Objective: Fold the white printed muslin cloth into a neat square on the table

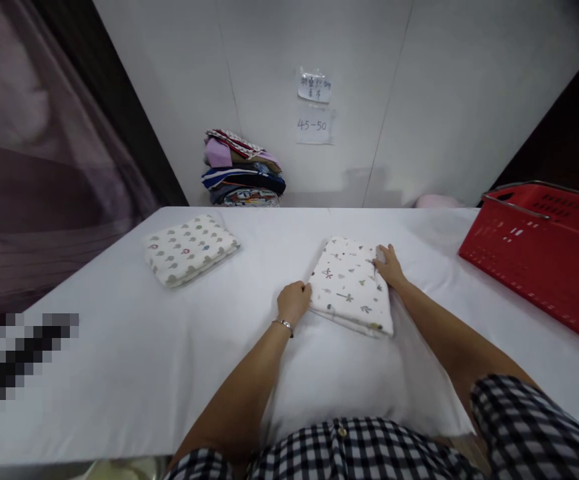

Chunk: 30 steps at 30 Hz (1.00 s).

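A folded white cloth (349, 280) printed with small palm trees and leaves lies on the white-covered table in front of me. My left hand (294, 301) is closed at its left edge, with the fingertips gripping the fabric there. On the opposite side, my right hand (388, 265) rests against the upper right edge, fingers spread and touching the cloth. A second folded cloth (189, 250), white with grey tree-like prints, lies apart to the left.
A red plastic basket (544, 253) with a metal handle stands at the right on the table (219, 373). Behind the far edge, a stack of folded fabrics (243, 167) leans by the wall. Paper signs (315, 125) hang above. Dark curtain-like fabric (69, 133) borders the left.
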Each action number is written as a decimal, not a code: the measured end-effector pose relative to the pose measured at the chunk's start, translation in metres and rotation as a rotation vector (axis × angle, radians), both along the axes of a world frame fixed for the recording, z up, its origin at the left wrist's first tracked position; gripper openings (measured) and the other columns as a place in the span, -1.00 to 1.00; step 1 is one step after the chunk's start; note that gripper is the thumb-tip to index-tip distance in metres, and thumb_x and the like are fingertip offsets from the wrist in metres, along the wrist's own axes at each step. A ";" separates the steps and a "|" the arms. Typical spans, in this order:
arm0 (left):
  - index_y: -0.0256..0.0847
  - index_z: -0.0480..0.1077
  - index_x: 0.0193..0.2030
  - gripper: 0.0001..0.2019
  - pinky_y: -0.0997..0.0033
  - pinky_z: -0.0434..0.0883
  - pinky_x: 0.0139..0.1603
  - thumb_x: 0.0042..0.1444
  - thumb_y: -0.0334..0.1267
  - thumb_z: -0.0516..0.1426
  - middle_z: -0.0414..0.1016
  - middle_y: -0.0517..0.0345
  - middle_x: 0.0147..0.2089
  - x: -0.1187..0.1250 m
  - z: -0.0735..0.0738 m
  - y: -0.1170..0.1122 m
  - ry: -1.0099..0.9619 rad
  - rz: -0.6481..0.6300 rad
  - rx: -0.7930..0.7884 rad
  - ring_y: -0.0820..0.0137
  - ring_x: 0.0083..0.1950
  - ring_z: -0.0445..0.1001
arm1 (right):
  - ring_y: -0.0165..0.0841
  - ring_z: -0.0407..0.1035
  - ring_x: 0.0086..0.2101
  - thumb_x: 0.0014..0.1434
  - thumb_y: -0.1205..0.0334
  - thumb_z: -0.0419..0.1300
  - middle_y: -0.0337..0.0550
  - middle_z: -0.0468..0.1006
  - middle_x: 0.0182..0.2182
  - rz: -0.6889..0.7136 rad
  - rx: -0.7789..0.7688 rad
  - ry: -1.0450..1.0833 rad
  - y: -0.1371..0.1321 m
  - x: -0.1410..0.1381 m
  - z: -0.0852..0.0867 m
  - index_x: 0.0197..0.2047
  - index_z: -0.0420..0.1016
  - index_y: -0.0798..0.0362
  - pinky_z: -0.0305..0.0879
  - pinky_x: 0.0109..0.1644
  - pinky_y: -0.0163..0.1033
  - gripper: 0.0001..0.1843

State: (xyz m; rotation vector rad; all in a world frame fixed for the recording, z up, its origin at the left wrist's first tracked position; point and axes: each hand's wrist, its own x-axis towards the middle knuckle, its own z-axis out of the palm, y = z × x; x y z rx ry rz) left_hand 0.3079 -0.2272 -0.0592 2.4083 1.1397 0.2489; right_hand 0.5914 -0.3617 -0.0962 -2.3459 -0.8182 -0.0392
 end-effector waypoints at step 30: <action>-0.25 0.41 -0.44 -0.82 0.52 0.33 -0.34 0.00 -0.19 0.09 0.47 0.20 -0.44 -0.031 -0.019 0.000 -0.514 -0.051 -0.559 0.51 -0.44 0.39 | -0.16 0.24 0.02 0.14 0.15 0.12 0.00 0.35 0.06 0.821 -0.196 -0.422 -0.002 -0.183 0.038 0.07 0.32 0.00 0.20 0.04 -0.04 -0.59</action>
